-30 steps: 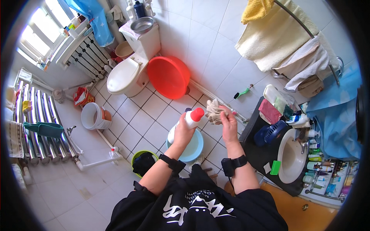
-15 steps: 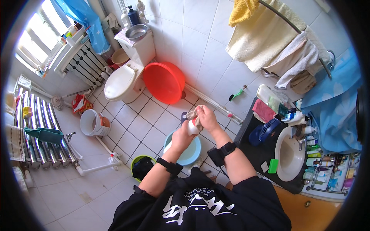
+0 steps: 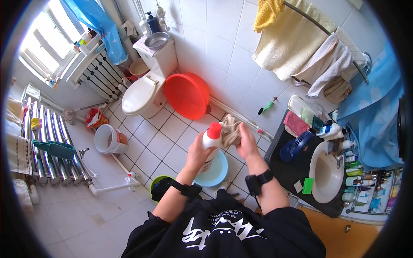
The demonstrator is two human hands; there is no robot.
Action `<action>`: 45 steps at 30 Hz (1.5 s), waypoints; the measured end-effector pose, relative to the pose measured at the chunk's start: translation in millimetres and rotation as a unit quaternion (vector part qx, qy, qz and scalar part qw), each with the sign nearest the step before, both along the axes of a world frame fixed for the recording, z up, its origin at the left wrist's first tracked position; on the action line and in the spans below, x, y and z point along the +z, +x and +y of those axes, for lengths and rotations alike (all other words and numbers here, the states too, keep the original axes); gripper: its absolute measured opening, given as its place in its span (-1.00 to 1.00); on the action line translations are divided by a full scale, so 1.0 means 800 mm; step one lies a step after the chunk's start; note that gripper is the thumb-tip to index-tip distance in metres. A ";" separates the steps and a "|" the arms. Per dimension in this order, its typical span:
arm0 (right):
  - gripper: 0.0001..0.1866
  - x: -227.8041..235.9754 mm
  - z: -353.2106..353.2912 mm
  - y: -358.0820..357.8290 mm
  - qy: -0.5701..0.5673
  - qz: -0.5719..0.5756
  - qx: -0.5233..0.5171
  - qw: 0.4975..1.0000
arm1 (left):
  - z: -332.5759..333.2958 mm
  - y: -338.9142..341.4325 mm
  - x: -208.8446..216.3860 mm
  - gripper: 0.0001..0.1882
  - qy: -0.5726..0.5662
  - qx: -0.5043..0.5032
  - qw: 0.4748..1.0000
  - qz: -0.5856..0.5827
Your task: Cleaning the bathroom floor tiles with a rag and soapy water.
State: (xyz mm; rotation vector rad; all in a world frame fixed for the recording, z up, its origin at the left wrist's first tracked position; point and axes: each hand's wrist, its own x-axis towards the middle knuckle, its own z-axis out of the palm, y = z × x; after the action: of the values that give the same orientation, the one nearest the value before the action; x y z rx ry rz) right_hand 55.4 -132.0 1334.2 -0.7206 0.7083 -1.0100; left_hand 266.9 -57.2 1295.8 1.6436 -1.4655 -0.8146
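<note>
In my left hand is a white bottle with a red cap, held upright with the fingers wrapped round it. A crumpled beige cloth is in my right hand, close beside the cap; the cloth hides part of those fingers. Below both hands, a light blue basin stands on the tiled floor with liquid in it, partly covered by my left hand and the bottle.
A red tub stands beside the toilet. Left of me are a white bucket and a lime green basin with dark cloth in it. The black counter with the sink is at the right.
The bottle has come upright with its red cap now in full view. My right hand has moved right, and the cloth has come away from the bottle's top.
</note>
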 end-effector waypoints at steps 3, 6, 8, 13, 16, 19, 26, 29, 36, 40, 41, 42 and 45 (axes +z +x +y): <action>-0.41 -0.009 0.039 0.027 -0.069 0.069 0.046 0.994 | -0.004 -0.026 0.019 -0.22 0.023 0.054 0.998 0.040; -0.45 -0.030 0.035 0.033 -0.239 0.298 -0.081 0.921 | -0.008 -0.046 0.028 -0.23 -0.009 0.044 0.998 0.041; -0.45 -0.007 0.018 0.016 -0.193 0.236 -0.020 0.952 | -0.009 -0.035 0.036 -0.25 0.002 0.005 0.999 0.049; -0.36 0.042 -0.007 -0.008 0.024 0.018 0.162 0.986 | -0.019 -0.009 0.054 -0.25 0.132 -0.081 0.944 0.291; -0.35 0.051 -0.010 -0.010 0.092 -0.010 0.208 0.974 | -0.022 -0.005 0.048 -0.26 0.114 -0.073 0.893 0.429; -0.39 0.042 -0.005 -0.003 0.107 -0.057 0.240 0.963 | -0.025 -0.001 0.025 -0.27 0.070 -0.033 0.841 0.535; -0.44 0.023 0.029 -0.012 0.174 -0.008 0.221 0.960 | -0.046 0.021 -0.023 -0.52 0.000 0.088 0.831 0.549; -0.40 -0.039 0.039 -0.038 0.196 -0.034 0.204 0.959 | -0.060 0.027 -0.033 -0.50 -0.016 0.153 0.839 0.521; -0.43 -0.092 0.043 -0.042 0.204 -0.084 0.064 0.973 | -0.062 0.038 -0.022 -0.37 -0.076 0.306 0.834 0.453; -0.49 -0.095 0.045 -0.006 0.143 -0.041 -0.050 0.988 | -0.056 0.012 0.015 -0.26 -0.108 0.334 0.850 0.393; -0.51 -0.098 0.044 0.004 0.119 -0.029 -0.074 0.990 | -0.058 0.006 0.026 -0.25 -0.118 0.342 0.848 0.388; -0.53 -0.098 0.044 0.014 0.096 -0.016 -0.097 0.991 | -0.059 0.000 0.036 -0.24 -0.127 0.349 0.846 0.383; -0.51 -0.105 0.046 0.036 0.133 -0.070 -0.091 0.984 | -0.067 -0.015 0.062 -0.25 -0.173 0.327 0.854 0.365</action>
State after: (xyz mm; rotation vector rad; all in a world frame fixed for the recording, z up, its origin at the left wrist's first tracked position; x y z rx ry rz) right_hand 84.5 -95.5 1250.2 -0.3527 0.7777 -1.0940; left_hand 254.7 -110.7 1345.1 1.2120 -0.4260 -0.6166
